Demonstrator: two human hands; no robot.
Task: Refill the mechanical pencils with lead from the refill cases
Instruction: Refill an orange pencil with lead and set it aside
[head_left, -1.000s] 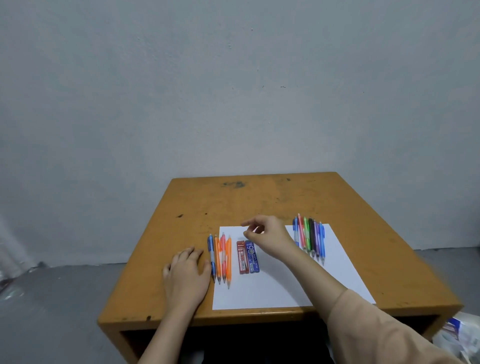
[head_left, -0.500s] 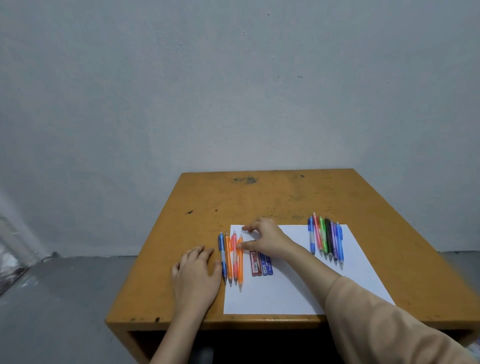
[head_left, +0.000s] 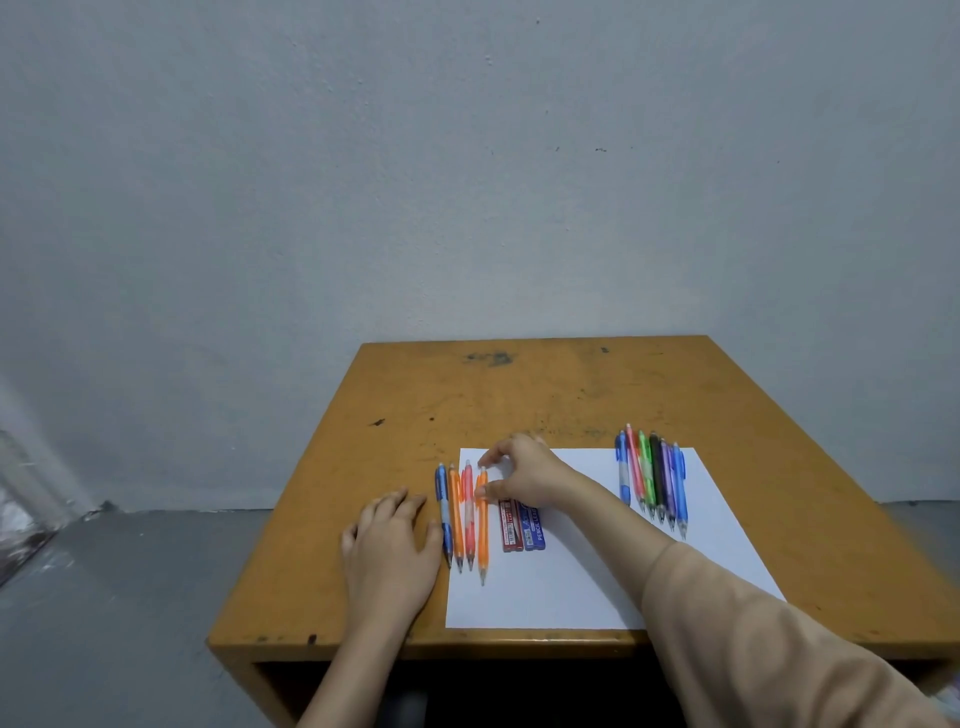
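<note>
Slim orange plastic mechanical pencil (head_left: 483, 525), rightmost of four: right hand (head_left: 524, 480) thumb and forefinger parted over cap end; pinch squarely, lift straight. Left hand (head_left: 389, 551) flat, fingers straight.

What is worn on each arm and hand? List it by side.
Right arm: loose beige long sleeve, ending short of the wrist. Left arm: bare, no sleeve in view. Right hand and left hand: no gloves, rings or watch visible.

Blue, orange, pink and orange are being shown by the left row of slim plastic pencils (head_left: 456, 514) — red and blue by the two flat lead cases (head_left: 514, 525).
</note>
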